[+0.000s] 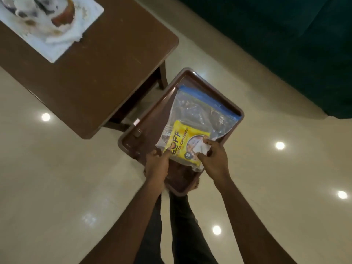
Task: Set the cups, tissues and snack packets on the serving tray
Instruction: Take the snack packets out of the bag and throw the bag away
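A brown serving tray (148, 119) is held in the air over the floor. My left hand (156, 164) grips its near left edge, thumb resting on a yellow snack packet (182, 143). That packet lies on a clear zip bag (202, 111) with a blue seal strip, flat in the tray. My right hand (213, 159) pinches a white tissue (201, 147) on top of the yellow packet. At the far left, blurred cups (62, 18) and a white tissue (61, 38) sit on a white mat (89, 16) on the table.
A brown wooden table (106, 60) stands to the upper left, its corner close to the tray. A dark green sofa (285, 44) fills the upper right. Glossy cream floor (57, 168) lies below, with my legs (182, 225) under the tray.
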